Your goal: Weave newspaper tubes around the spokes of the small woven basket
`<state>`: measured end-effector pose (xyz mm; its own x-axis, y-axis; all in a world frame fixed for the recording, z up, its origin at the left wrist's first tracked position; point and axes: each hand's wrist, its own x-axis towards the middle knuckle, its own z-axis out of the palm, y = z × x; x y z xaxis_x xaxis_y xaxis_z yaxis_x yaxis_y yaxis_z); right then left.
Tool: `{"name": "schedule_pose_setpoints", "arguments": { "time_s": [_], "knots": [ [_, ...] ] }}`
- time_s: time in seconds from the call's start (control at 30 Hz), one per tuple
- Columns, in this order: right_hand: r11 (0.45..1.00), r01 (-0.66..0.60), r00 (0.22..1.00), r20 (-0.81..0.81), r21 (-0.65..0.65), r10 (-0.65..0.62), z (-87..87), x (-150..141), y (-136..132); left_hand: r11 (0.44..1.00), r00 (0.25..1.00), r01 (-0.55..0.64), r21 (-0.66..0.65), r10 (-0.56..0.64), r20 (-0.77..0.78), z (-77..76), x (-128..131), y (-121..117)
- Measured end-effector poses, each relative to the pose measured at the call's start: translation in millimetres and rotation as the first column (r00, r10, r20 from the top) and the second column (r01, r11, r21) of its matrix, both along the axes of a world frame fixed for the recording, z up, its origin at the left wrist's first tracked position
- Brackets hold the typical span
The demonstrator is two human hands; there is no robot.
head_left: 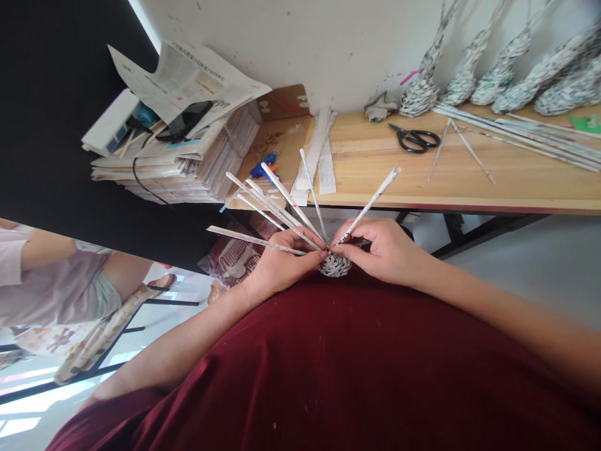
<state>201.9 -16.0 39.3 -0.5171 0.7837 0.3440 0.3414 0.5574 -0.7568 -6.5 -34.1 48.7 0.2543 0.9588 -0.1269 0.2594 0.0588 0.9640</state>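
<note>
Close to my body, both hands are at a small round woven piece (335,265) of rolled newspaper. My left hand (291,255) pinches its upper left side, with several white paper tubes (272,205) fanning up and left past the fingers. One thinner paper stick (313,191) points upward between the hands. My right hand (382,249) is closed on a rolled paper tube (373,202) that slants up to the right, its lower end at the top of the weave. The fingers hide part of the weaving.
On the wooden table (357,181) lie black scissors (416,139), flat paper strips (317,156) and long paper sticks (526,134). Woven bottle-shaped pieces (419,88) stand along the wall. A newspaper stack (188,166) carries a phone (185,121). Another person (61,275) sits at left.
</note>
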Motion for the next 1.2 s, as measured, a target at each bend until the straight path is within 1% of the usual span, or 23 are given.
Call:
{"name": "schedule_pose_setpoints", "arguments": {
  "time_s": [0.1,0.2,0.3,0.37,0.5,0.6,0.7,0.77,0.9,1.03,1.1,1.2],
  "knots": [
    [0.997,-0.047,0.999,0.005,0.069,0.047,-2.1,-0.7,-0.9,0.995,0.999,-0.011,0.101,0.014,-0.032,-2.2,2.7,0.1],
    [0.987,-0.093,0.995,-0.007,0.129,0.095,-2.6,-2.1,-0.1,0.985,0.996,0.01,0.173,0.005,-0.087,-2.9,5.2,0.2],
    [0.988,-0.07,0.997,-0.006,0.139,0.071,-0.9,-4.4,3.2,0.978,0.993,0.023,0.206,0.002,-0.121,-3.0,5.8,-0.1],
    [0.995,-0.023,1.0,-0.018,0.095,0.025,0.8,-6.4,6.1,0.984,0.994,0.017,0.177,0.002,-0.106,-2.6,4.9,-0.7],
    [0.996,0.059,0.997,-0.052,-0.072,-0.063,3.1,-11.6,9.4,0.993,0.995,0.014,0.116,-0.003,-0.095,0.1,1.6,-2.1],
    [0.982,0.065,0.994,-0.076,-0.176,-0.08,3.5,-15.0,8.5,0.993,0.993,0.008,0.115,0.006,-0.116,1.3,0.1,-0.8],
    [0.965,0.053,0.992,-0.101,-0.258,-0.081,3.0,-14.8,6.9,0.994,0.995,0.005,0.111,0.006,-0.095,-0.3,-0.6,2.9],
    [0.957,0.043,0.992,-0.1,-0.288,-0.075,2.5,-12.3,6.9,0.993,0.997,0.013,0.116,-0.003,-0.08,-2.0,-1.4,5.8],
    [0.94,0.006,0.994,-0.097,-0.341,-0.041,1.2,-5.8,10.2,0.986,0.998,0.009,0.169,0.002,-0.061,-4.0,-3.5,8.9],
    [0.914,0.006,1.0,-0.015,-0.407,-0.013,0.6,-4.1,14.6,0.979,0.998,0.051,0.196,-0.043,-0.047,-4.5,-5.5,8.7],
    [0.911,0.018,0.999,0.041,-0.413,-0.001,1.9,-4.9,15.4,0.978,0.997,0.074,0.197,-0.067,-0.042,-4.9,-6.5,7.9],
    [0.926,0.051,0.993,0.121,-0.374,-0.006,7.7,-6.2,14.5,0.977,0.996,0.091,0.194,-0.086,-0.034,-5.0,-7.7,6.2]
  ]
}}
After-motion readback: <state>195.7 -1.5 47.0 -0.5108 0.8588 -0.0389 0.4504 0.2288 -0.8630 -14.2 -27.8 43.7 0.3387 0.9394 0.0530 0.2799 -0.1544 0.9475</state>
